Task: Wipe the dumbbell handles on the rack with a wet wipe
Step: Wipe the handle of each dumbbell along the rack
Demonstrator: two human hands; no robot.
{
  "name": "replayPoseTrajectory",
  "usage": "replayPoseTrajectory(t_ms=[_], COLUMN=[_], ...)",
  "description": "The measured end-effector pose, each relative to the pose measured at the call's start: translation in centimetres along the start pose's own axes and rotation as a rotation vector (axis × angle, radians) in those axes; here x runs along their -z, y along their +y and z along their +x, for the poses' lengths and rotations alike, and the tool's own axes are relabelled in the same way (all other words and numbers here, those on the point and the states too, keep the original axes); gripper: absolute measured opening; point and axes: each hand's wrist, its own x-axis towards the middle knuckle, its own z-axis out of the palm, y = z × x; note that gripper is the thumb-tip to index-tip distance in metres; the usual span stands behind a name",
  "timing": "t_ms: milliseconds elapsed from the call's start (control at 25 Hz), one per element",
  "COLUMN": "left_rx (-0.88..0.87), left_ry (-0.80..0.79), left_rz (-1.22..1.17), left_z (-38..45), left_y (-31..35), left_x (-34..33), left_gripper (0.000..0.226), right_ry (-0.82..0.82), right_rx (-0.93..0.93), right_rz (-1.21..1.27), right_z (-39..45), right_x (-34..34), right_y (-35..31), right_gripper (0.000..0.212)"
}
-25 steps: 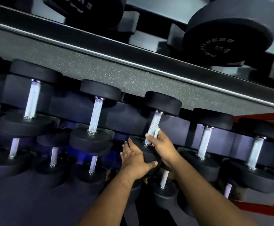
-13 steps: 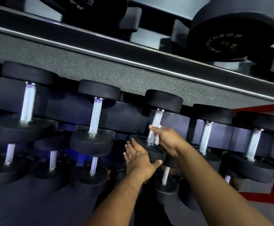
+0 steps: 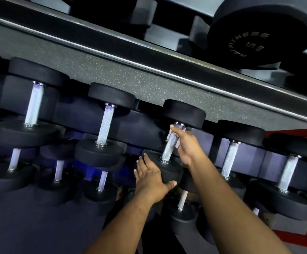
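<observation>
Since the earlier frame, right hand (image 3: 186, 145) has travelled up the handle (image 3: 169, 148) from its lower collar to the top end, close under the far weight head (image 3: 184, 112); the knurled lower part is now bare.

Left to right: neighbouring dumbbell (image 3: 104, 136) sits untouched on the rack (image 3: 149, 123). Left hand (image 3: 151, 177) lies over the near weight head (image 3: 168, 168), fingers spread on it and thumb hooked round its lower edge, steadying it. Right-hand fingers are curled round the handle, pinching the wet wipe (image 3: 168, 135) against it; only a white edge of the wipe shows.

Judgement: the stroke is at its upper limit. Good practice is to keep the wipe wrapped fully round the bar, twist, and draw back down, with the near head held firm.

Left hand's position is unchanged from before.
</observation>
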Motion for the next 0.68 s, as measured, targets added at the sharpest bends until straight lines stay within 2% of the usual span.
replayPoseTrajectory(t_ms=[80,120,160,240,320,360,440,520,600,680], left_rx=[0.010,0.011,0.011,0.011,0.014,0.016,0.019,0.020,0.021,0.022], left_ry=[0.016,0.008,0.003,0.017,0.018,0.015,0.015,0.012,0.020,0.027], left_rz=[-0.007,-0.011,-0.012,-0.009,-0.015,-0.023,-0.032,-0.040,-0.039,-0.041], left_z=[-0.1,0.0,0.2,0.3,0.3,0.3,0.4,0.4,0.3,0.4], left_y=[-0.1,-0.1,-0.2,-0.4,-0.4,-0.4,-0.4,-0.4,-0.4,-0.4], left_x=[-0.1,-0.1,-0.1,-0.4,-0.4,-0.4,-0.3,-0.2,-0.2,-0.3], left_gripper=[0.143,0.143,0.143,0.144,0.144,0.145,0.145,0.146,0.146,0.147], right_ry=[-0.039,-0.019,0.008,-0.066,-0.088,-0.045,-0.004,-0.028,-0.146,-0.108], right_rx=[-0.096,-0.062,-0.017,0.009,-0.073,-0.112,-0.083,0.017,-0.011,-0.003], right_rz=[0.063,0.024,-0.073,-0.323,-0.483,-0.469,-0.257,-0.210,-0.410,-0.666], right_z=[0.3,0.1,-0.7,-3.1,-3.4,-2.1,0.4,-0.1,-2.2,-3.0], right_x=[-0.9,-0.7,-0.2,1.2,1.2,1.0,0.6,0.5,2.3,3.8], right_y=[-0.2,0.6,1.7,4.1,3.2,2.0,0.2,0.5,3.2,3.9], right_gripper=[0.008,0.011,0.019,0.036,0.039,0.041,0.031,0.016,0.013,0.012])
